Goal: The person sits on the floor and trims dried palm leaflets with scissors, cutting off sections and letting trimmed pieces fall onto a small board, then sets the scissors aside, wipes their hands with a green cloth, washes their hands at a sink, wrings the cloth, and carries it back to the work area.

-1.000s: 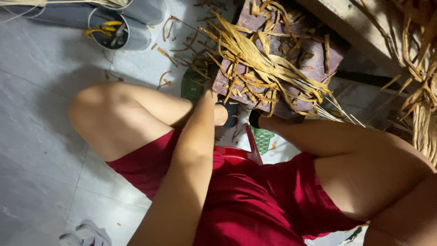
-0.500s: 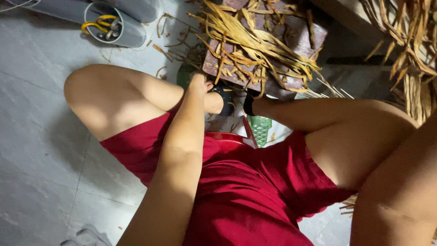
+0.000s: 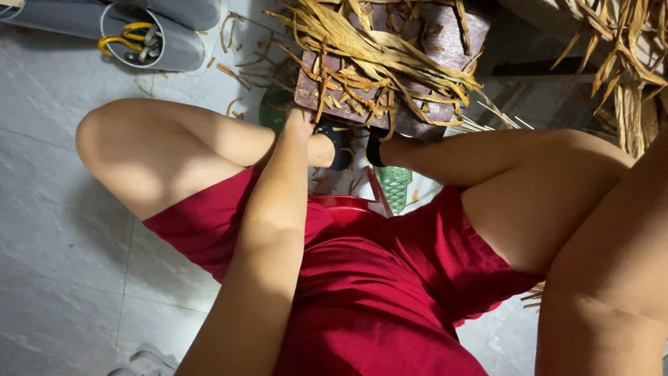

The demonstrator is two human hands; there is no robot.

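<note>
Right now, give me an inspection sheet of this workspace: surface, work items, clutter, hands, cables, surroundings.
Surface: grey tiled floor; person seated low in red shorts.
Work items: dark wooden block at the feet, draped with dried yellow straw strips.
Clutter: loose strips on the floor; green plastic piece between the legs.
Hands: left hand reaches to the block's near edge, grip hidden; right hand out of view, only the arm shows.
Cables: nothing seen.
Surroundings: grey tube holder with yellow-handled tools; more straw bundles at right.
</note>
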